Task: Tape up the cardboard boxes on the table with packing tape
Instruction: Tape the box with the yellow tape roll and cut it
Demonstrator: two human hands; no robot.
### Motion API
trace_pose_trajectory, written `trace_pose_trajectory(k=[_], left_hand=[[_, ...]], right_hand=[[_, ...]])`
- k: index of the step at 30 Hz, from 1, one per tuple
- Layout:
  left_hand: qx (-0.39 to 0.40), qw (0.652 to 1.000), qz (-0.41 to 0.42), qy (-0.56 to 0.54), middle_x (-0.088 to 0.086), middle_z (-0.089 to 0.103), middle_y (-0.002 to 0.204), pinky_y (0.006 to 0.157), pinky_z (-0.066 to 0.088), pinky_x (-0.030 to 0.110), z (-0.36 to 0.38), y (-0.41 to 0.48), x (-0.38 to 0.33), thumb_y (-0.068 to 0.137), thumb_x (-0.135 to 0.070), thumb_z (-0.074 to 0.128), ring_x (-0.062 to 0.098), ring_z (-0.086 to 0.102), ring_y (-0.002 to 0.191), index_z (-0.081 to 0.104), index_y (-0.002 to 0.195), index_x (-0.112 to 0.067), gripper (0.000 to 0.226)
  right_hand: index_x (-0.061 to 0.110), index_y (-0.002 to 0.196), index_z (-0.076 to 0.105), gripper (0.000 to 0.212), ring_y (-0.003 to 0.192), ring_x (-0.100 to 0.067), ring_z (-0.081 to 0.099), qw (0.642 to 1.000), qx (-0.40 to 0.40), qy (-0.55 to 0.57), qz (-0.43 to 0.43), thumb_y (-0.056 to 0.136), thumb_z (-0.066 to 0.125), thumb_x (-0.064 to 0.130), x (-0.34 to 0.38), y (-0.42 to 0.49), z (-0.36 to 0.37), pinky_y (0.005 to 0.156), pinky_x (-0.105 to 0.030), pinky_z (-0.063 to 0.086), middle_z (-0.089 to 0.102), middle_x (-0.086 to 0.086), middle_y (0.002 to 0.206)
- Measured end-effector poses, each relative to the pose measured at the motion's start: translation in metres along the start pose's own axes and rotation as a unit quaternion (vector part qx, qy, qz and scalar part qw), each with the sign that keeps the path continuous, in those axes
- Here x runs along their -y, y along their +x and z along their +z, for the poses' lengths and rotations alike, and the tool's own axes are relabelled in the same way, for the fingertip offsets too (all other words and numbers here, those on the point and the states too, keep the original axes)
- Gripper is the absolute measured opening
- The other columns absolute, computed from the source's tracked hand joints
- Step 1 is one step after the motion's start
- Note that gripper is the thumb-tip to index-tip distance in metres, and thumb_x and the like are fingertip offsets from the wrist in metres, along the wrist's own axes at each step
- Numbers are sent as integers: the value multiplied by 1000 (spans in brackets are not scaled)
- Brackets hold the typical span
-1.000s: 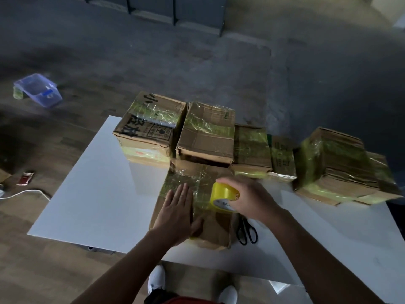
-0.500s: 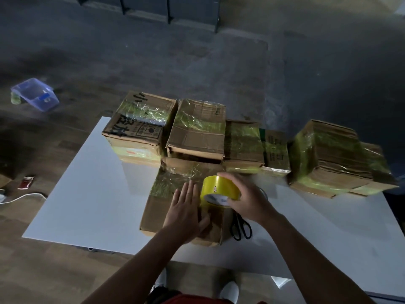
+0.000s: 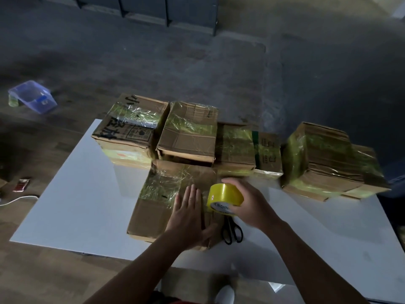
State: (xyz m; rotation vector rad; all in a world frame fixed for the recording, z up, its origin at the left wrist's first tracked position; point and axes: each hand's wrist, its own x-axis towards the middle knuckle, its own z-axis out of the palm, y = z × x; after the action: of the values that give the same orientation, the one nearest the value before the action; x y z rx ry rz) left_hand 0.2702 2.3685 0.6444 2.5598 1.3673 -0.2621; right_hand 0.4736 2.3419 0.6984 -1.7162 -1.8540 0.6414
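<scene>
The near cardboard box (image 3: 151, 218) looks light, stiff along its edges but soft across the flaps, and its far end is crinkled with glossy yellow-tinted tape. It would likely slide on the smooth white surface (image 3: 87, 194) under a hard pull, so it is better steadied from above with a flat palm than gripped. The roll of yellow packing tape (image 3: 225, 197) is rigid, light and slick on its outer face, and the sound hold is round its rim, leaving it free to turn. The left hand (image 3: 188, 218) lies flat on the box's top, fingers straight and close together, thumb spread toward the near edge. The right hand (image 3: 247, 205) is curled round the roll, held on edge over the right part of the box's top, just beside the left fingers. Whether a strip runs from roll to cardboard I cannot tell. Black scissors (image 3: 233, 232) lie on the surface just beside the box's right side, below the right hand. The row of taped boxes (image 3: 188, 132) stands just behind.
</scene>
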Motion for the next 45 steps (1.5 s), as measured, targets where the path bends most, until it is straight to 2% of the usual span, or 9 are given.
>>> trace_pose_trajectory(k=[6,11,19,25,29,34,38,43,45], left_hand=[[15,1000,-24,9,19,-20,157,119,-7,52,-3,2,-6,85,-71,16,31,-21,145,-12,149,0,99],[62,990,-128,2,31,-23,152,113,-7,63,-7,9,-41,91,-56,26,45,-20,142,-21,139,7,92],[76,976,-194,-63,35,-24,150,107,-6,69,-8,18,-63,97,-57,31,53,-23,138,-26,145,-9,89],[56,981,-170,-74,33,-20,152,107,-1,73,-20,13,-58,92,-29,8,57,-20,137,-24,148,-11,67],[34,977,-169,-126,27,-15,156,108,5,71,-46,11,-39,94,-24,45,52,-15,141,-18,151,-18,86],[-27,942,-155,-297,14,-5,159,110,3,68,-77,-1,-5,90,-18,56,41,-9,146,-7,154,-25,90],[-65,905,-134,-400,11,-1,161,112,6,69,-91,-10,30,89,-12,57,38,-9,146,-3,154,-29,89],[-91,784,-126,-601,13,43,145,105,41,53,-114,-20,60,70,-16,59,30,44,130,13,151,-34,95],[-105,772,-108,-617,9,38,150,109,38,50,-112,-29,69,76,-13,60,27,39,136,15,149,-40,90]], right_hand=[[26,124,60,58,91,-9,54,997,33,-74,4,71,69,47,-22,-12,-19,71,-5,33,60,6,109],[20,123,62,57,95,-24,63,989,70,-127,4,74,77,44,-35,-9,9,79,-23,42,67,-4,107],[20,128,55,72,97,-25,62,990,97,-99,1,77,53,70,-36,0,28,80,-39,50,64,-7,110],[15,134,54,64,108,-30,55,995,60,-67,49,76,64,39,-33,-4,26,89,-39,47,54,-13,119],[24,136,53,61,103,-22,52,999,3,-22,37,79,66,6,-16,7,13,84,-33,48,45,-4,111],[24,135,53,68,103,-20,56,1000,-4,7,-7,75,65,-4,28,35,-10,81,-32,50,55,-6,113],[22,129,57,53,101,-21,59,998,-51,-10,-28,79,70,8,70,58,-16,79,-35,51,60,-7,115],[22,116,60,44,96,-17,59,993,-97,-32,-66,75,68,7,118,92,-13,72,-29,48,63,1,113],[24,113,60,46,95,-12,57,992,-101,-30,-75,72,69,6,125,96,-9,72,-26,46,62,5,113]])
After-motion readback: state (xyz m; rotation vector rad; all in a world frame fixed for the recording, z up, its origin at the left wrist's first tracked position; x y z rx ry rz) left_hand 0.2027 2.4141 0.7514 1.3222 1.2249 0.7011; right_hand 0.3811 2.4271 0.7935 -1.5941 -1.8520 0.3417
